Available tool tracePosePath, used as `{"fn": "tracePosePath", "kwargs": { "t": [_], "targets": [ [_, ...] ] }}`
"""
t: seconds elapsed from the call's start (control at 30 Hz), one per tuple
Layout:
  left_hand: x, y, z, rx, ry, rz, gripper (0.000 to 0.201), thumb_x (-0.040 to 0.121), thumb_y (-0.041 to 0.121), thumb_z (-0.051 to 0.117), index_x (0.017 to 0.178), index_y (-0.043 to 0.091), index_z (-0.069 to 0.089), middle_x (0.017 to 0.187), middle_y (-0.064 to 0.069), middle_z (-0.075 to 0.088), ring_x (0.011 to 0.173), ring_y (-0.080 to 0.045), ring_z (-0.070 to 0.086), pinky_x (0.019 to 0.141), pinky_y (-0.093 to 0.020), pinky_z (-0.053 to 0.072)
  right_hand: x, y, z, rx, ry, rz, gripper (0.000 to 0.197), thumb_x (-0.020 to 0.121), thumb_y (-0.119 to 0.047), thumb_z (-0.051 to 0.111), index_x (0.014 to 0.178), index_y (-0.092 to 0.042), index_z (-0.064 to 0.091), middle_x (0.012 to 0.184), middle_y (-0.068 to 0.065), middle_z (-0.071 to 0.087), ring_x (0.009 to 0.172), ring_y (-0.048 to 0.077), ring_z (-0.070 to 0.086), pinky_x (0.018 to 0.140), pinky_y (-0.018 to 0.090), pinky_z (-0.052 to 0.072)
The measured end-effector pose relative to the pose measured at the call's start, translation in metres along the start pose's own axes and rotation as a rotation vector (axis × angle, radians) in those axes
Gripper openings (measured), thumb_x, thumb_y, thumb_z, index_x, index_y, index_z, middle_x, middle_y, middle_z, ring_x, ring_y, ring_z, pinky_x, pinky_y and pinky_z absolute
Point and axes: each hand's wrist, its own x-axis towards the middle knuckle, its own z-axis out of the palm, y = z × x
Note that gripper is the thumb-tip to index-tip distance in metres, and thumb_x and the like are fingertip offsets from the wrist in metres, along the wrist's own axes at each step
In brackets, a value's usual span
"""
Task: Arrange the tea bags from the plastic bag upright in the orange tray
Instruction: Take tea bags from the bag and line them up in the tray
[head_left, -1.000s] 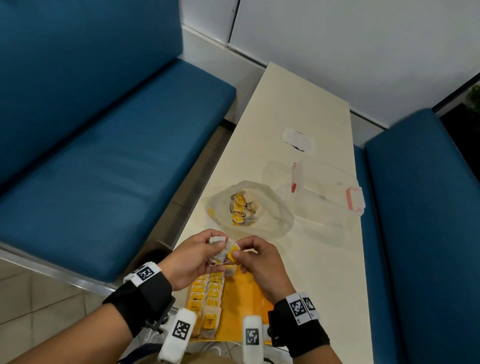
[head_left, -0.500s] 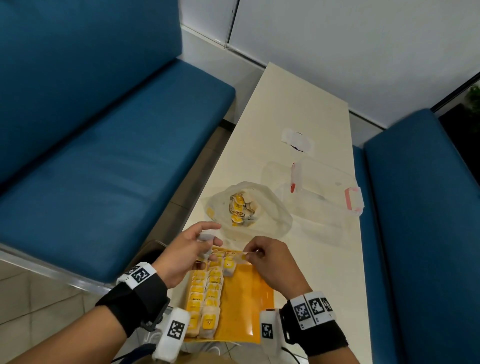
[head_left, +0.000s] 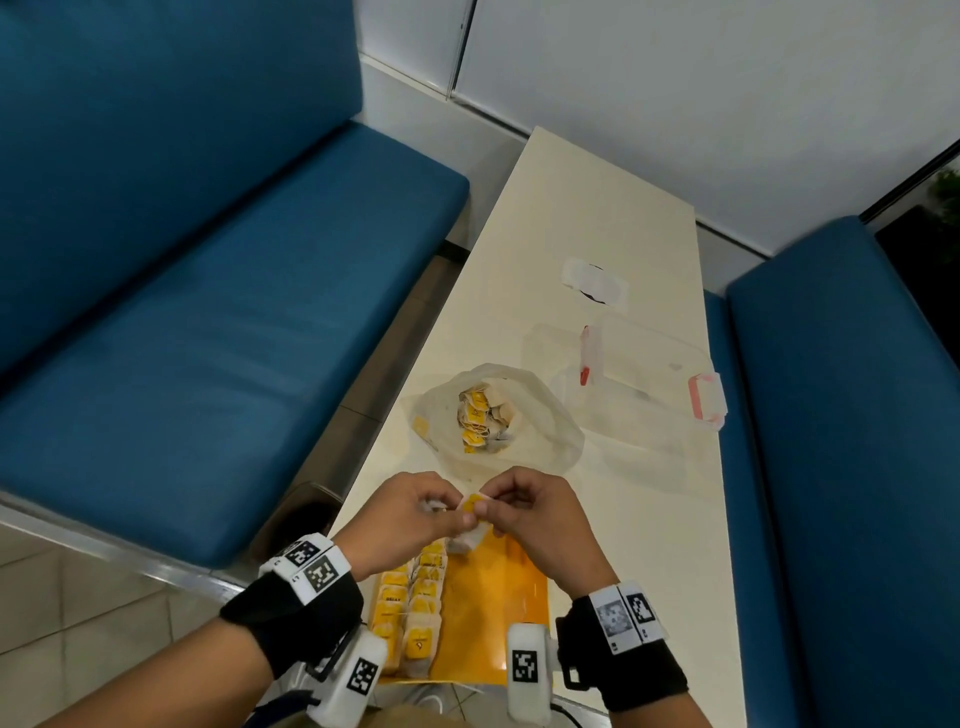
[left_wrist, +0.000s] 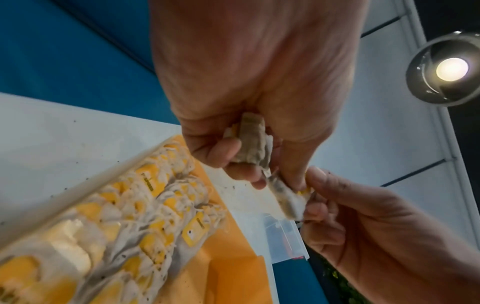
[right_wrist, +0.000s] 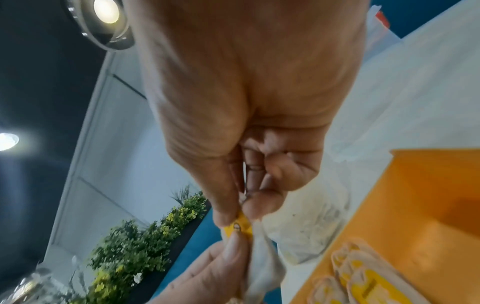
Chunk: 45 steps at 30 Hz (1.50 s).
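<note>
A tea bag (head_left: 474, 512) with a yellow tag (right_wrist: 240, 225) hangs just above the far end of the orange tray (head_left: 498, 597). My left hand (head_left: 447, 512) and right hand (head_left: 498, 506) both pinch it, fingertips almost touching. In the left wrist view a second crumpled tea bag (left_wrist: 252, 142) is tucked in the curled left fingers. Two rows of tea bags (head_left: 410, 597) stand along the tray's left side. Beyond the hands lies the open plastic bag (head_left: 540, 415) with several tea bags (head_left: 480, 415) inside.
A clear plastic box (head_left: 649, 374) with pink latches stands on the cream table (head_left: 597, 208), right of the bag. A small white wrapper (head_left: 595, 278) lies farther back. Blue benches (head_left: 208, 312) flank the table. The tray's right half is bare orange.
Half a second ago the hands were apart and low at the tray's far end, with the left fingers spread. Now they have come together again, pinching a tea bag above it.
</note>
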Motion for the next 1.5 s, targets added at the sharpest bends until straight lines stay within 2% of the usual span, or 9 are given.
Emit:
{"fn": "tracePosePath", "kwargs": {
  "t": [0.1, 0.2, 0.37, 0.47, 0.67, 0.8, 1.1, 1.33, 1.5],
  "targets": [
    [-0.001, -0.001, 0.002, -0.061, 0.021, -0.015, 0.018, 0.083, 0.039, 0.082, 0.084, 0.021, 0.079, 0.082, 0.000, 0.074, 0.063, -0.004, 0.062, 0.060, -0.022, 0.051, -0.004, 0.006, 0.004, 0.094, 0.011, 0.061, 0.009, 0.084, -0.004, 0.076, 0.091, 0.001, 0.072, 0.067, 0.011, 0.068, 0.057, 0.014, 0.061, 0.054, 0.022, 0.046],
    [0.000, -0.005, 0.004, -0.035, 0.042, -0.030, 0.014, 0.085, 0.036, 0.082, 0.085, 0.022, 0.079, 0.078, 0.002, 0.073, 0.057, -0.004, 0.060, 0.057, -0.021, 0.050, -0.007, 0.014, 0.009, 0.162, 0.013, 0.120, 0.007, 0.087, -0.003, 0.072, 0.091, 0.002, 0.072, 0.064, 0.011, 0.067, 0.055, 0.016, 0.060, 0.049, 0.025, 0.041],
    [0.002, -0.010, 0.001, 0.010, 0.071, -0.030, 0.008, 0.091, 0.037, 0.075, 0.088, 0.031, 0.079, 0.087, 0.015, 0.076, 0.078, 0.000, 0.069, 0.070, -0.023, 0.055, -0.004, 0.021, 0.009, 0.215, 0.043, 0.145, 0.006, 0.089, -0.002, 0.070, 0.090, 0.004, 0.069, 0.072, 0.025, 0.071, 0.063, 0.031, 0.064, 0.050, 0.027, 0.046],
    [0.004, -0.018, -0.009, 0.055, 0.165, -0.059, 0.005, 0.093, 0.035, 0.073, 0.091, 0.034, 0.077, 0.094, 0.020, 0.075, 0.094, 0.001, 0.067, 0.081, -0.023, 0.054, -0.002, 0.032, 0.004, 0.141, 0.028, 0.204, 0.008, 0.090, 0.000, 0.068, 0.092, 0.007, 0.066, 0.074, 0.027, 0.071, 0.065, 0.029, 0.069, 0.050, 0.027, 0.048],
    [0.001, -0.036, -0.024, 0.154, 0.261, -0.196, 0.021, 0.089, 0.032, 0.077, 0.109, 0.032, 0.070, 0.103, 0.007, 0.065, 0.093, -0.003, 0.061, 0.067, -0.014, 0.044, -0.001, 0.057, 0.015, -0.116, -0.060, 0.362, 0.005, 0.091, -0.004, 0.066, 0.086, -0.004, 0.066, 0.071, 0.007, 0.070, 0.058, 0.013, 0.068, 0.047, 0.021, 0.045],
    [0.001, -0.045, -0.026, 0.188, 0.260, -0.216, 0.018, 0.091, 0.029, 0.076, 0.108, 0.031, 0.070, 0.103, 0.008, 0.068, 0.091, -0.002, 0.063, 0.065, -0.012, 0.043, 0.009, 0.068, 0.027, -0.175, -0.046, 0.447, 0.022, 0.092, 0.002, 0.060, 0.074, -0.012, 0.062, 0.067, 0.002, 0.064, 0.050, 0.008, 0.061, 0.044, 0.016, 0.043],
    [0.001, -0.048, -0.027, 0.169, 0.249, -0.224, 0.012, 0.091, 0.028, 0.076, 0.104, 0.026, 0.075, 0.100, 0.013, 0.070, 0.091, 0.000, 0.063, 0.065, -0.011, 0.042, 0.021, 0.080, 0.042, -0.147, 0.009, 0.484, 0.011, 0.091, -0.010, 0.068, 0.081, -0.015, 0.064, 0.057, 0.002, 0.068, 0.061, 0.021, 0.065, 0.056, 0.031, 0.052],
    [0.002, -0.046, -0.027, 0.152, 0.240, -0.237, 0.014, 0.091, 0.028, 0.077, 0.104, 0.025, 0.075, 0.103, 0.012, 0.071, 0.093, -0.002, 0.064, 0.066, -0.011, 0.043, 0.023, 0.081, 0.049, -0.102, 0.105, 0.445, 0.005, 0.091, -0.007, 0.068, 0.089, -0.006, 0.064, 0.077, 0.016, 0.075, 0.064, 0.022, 0.071, 0.067, 0.036, 0.061],
    [0.000, -0.047, -0.030, 0.132, 0.217, -0.254, 0.018, 0.090, 0.032, 0.077, 0.108, 0.029, 0.073, 0.108, 0.010, 0.070, 0.100, -0.007, 0.065, 0.073, -0.017, 0.048, 0.021, 0.082, 0.049, -0.087, 0.124, 0.449, 0.009, 0.089, -0.009, 0.071, 0.094, -0.006, 0.064, 0.076, 0.015, 0.075, 0.065, 0.023, 0.072, 0.072, 0.041, 0.063]
  ]
}}
